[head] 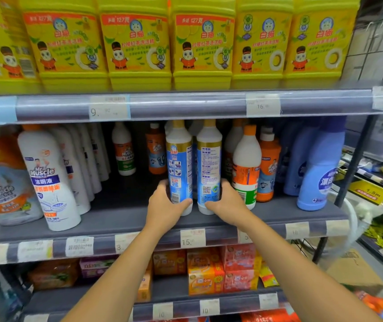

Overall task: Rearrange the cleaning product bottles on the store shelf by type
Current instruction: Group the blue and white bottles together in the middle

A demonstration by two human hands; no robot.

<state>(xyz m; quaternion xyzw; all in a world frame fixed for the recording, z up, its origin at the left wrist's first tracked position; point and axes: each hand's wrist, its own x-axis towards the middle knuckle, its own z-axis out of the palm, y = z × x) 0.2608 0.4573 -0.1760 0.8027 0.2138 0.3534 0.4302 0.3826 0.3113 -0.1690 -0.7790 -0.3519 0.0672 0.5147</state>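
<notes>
Two tall white bottles with blue labels and gold caps stand side by side at the middle of the grey shelf. My left hand grips the base of the left bottle. My right hand grips the base of the right bottle. Both bottles are upright and close together, with their back labels facing me. More of the same kind stand behind them, mostly hidden.
White Mr Muscle bottles line the left. Orange and white bottles stand just right of my right hand, blue bottles farther right. Yellow detergent jugs fill the shelf above. Boxed soaps sit below.
</notes>
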